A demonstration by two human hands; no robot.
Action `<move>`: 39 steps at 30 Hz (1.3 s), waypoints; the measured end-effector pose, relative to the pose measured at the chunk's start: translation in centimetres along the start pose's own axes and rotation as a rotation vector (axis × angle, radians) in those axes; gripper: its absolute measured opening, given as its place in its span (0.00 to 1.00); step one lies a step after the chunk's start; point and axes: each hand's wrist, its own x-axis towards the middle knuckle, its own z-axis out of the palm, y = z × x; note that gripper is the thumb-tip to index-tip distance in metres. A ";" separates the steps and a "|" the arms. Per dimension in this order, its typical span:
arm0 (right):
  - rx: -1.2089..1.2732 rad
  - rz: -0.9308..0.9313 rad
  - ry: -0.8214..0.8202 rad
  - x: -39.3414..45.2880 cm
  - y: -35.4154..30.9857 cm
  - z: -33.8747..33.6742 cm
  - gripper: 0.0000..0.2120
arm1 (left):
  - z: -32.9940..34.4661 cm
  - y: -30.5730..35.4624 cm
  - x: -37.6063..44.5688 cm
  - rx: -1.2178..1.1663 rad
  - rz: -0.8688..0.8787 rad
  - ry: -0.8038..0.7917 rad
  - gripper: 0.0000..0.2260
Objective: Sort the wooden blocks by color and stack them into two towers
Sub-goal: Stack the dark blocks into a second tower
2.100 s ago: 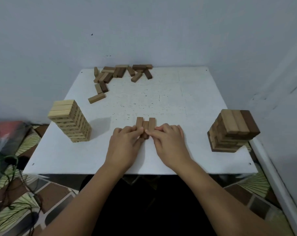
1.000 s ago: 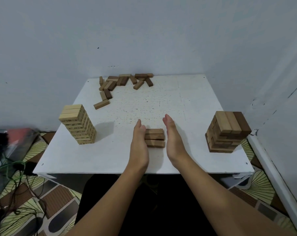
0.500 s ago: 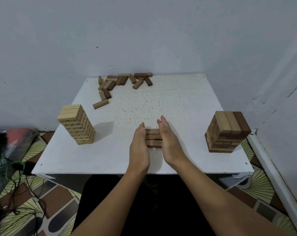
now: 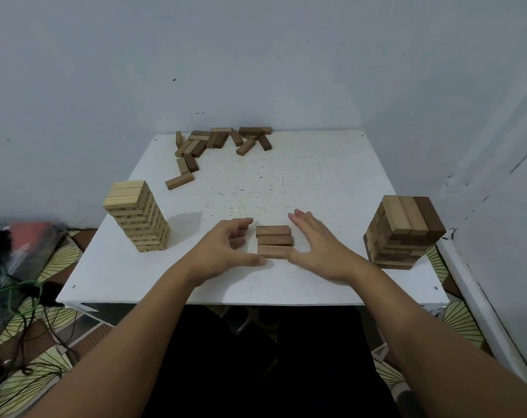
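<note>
From the head camera I see my left hand (image 4: 226, 251) and right hand (image 4: 316, 248), fingers loose and gripping nothing, flanking three brown blocks (image 4: 274, 241) lying side by side between them. Pale tower (image 4: 137, 215) stands left, brown tower (image 4: 402, 232) right, loose blocks (image 4: 217, 146) beyond.

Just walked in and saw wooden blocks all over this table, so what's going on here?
A person is sorting wooden blocks into towers. Their left hand and right hand flank a row of three brown blocks lying side by side near the front of the white table; neither hand grips anything. A pale tower stands on the left, a darker tower on the right, and a pile of loose blocks waits at the far edge.
</note>
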 end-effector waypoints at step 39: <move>-0.020 -0.037 0.444 0.1 0.7 2.8 0.03 | 1.0 -2.7 0.4 -0.137 0.068 0.184 0.26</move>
